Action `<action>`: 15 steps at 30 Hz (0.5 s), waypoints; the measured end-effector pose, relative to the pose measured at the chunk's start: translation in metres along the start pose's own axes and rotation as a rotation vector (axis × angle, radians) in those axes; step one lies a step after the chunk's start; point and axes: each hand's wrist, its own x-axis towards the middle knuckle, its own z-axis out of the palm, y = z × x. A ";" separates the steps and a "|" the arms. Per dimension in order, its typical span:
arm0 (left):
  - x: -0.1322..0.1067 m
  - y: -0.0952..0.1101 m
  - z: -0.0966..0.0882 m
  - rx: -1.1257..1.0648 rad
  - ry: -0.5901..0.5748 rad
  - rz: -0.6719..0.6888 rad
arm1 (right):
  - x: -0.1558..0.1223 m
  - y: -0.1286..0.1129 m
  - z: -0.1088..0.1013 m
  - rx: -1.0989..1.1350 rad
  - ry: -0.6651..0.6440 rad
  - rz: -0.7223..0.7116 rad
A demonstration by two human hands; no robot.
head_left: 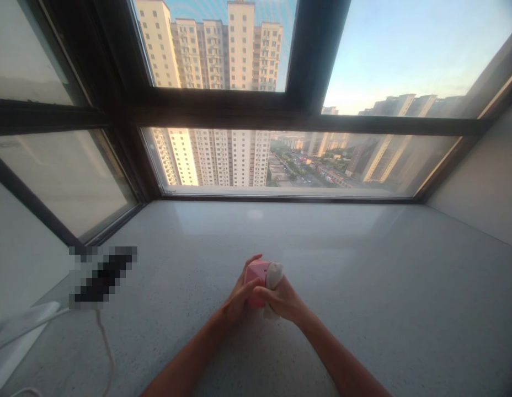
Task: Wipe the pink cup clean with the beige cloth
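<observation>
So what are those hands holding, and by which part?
The left hand grips a pink faceted object by its left side; the right hand holds a white cloth by its middle, against the object's right side.

the place looked like a high-rise home
dark window frames bordered a broad pale sill; tower blocks stood outside, a street below.

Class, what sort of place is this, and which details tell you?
Probably a bay window high in a residential building: a pale speckled ledge meets a dark window frame, with tower blocks outside and a street well below.
</observation>
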 end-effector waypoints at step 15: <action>0.000 0.005 0.004 -0.183 0.011 -0.076 | -0.013 -0.010 0.003 -0.677 -0.084 -0.192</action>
